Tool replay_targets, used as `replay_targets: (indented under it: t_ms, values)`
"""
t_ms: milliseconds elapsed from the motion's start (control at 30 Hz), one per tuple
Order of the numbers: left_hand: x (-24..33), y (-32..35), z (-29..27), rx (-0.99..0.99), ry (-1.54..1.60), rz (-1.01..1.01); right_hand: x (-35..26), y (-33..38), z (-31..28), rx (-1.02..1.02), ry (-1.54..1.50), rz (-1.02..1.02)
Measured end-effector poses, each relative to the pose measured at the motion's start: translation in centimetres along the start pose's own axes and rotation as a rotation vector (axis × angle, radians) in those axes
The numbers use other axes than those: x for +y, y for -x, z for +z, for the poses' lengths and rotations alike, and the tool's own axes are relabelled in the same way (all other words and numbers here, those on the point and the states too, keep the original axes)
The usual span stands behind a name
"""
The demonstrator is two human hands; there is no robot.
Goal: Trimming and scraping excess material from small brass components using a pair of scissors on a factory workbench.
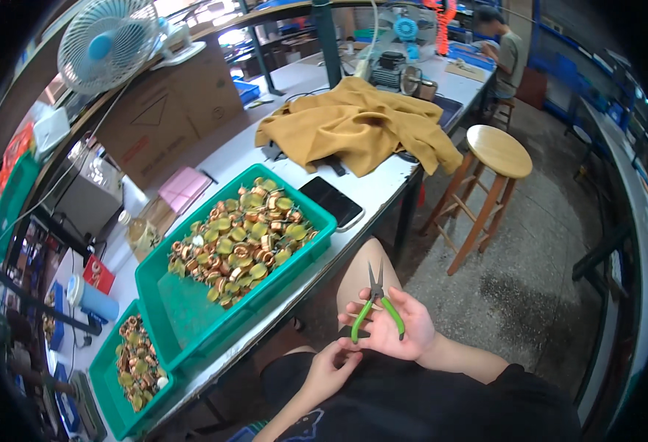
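A pair of needle-nose pliers [376, 292] with green handles lies across my right hand [411, 330], its jaws pointing away from me and slightly apart. The palm is turned up, with the fingers loosely curled about the handles. Close beside it, my left hand [330, 370] has its thumb and fingers drawn together near the end of one handle. Whether anything small sits in that pinch cannot be made out. Both hands are above my lap, to the right of the bench. On the bench, a large green tray [191, 352] holds many small copper-wound coils [243, 250] with yellow-green pieces.
A smaller green tray [106, 390] of coils stands at the near left. Beyond the large tray lie a black phone [331, 200] and a mustard cloth [361, 121]. A wooden stool [498, 149] stands right of the bench. Another person [512, 55] sits at the far end.
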State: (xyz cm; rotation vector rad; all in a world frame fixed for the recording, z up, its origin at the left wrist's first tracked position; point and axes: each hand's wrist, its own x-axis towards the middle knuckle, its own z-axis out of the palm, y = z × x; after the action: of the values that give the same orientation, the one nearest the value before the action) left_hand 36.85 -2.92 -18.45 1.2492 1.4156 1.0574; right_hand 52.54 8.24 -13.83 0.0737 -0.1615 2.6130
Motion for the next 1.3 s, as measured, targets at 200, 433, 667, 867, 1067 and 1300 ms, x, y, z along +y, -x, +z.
replay_targets:
  t_ms: [200,433,667,867,1067,1300]
  values:
    - [-3.0,3.3,-2.5,0.15,0.205,-0.125,0.2,0.3,-0.3,-0.008,0.038,-0.015]
    - [-2.8,4.0,-3.5,0.154,0.178,-0.22,-5.8,-0.6,-1.6,0.205,0.643,-0.066]
    - [-2.0,3.1,-1.9,0.142,-0.049,-0.209,-15.9,-9.6,-1.2,0.788,2.874,-0.221]
    - [-3.2,2.1,-1.7,0.156,-0.067,-0.2,-19.5,-16.0,-6.2,0.723,3.058,-0.605]
    - [-4.3,0.7,-2.9,0.19,0.021,-0.33,-20.5,-18.2,-5.6,0.472,2.429,-1.063]
    - [-6.2,-0.9,-3.9,0.113,0.012,-0.336,-28.9,-28.4,-0.8,1.285,2.554,-0.651]
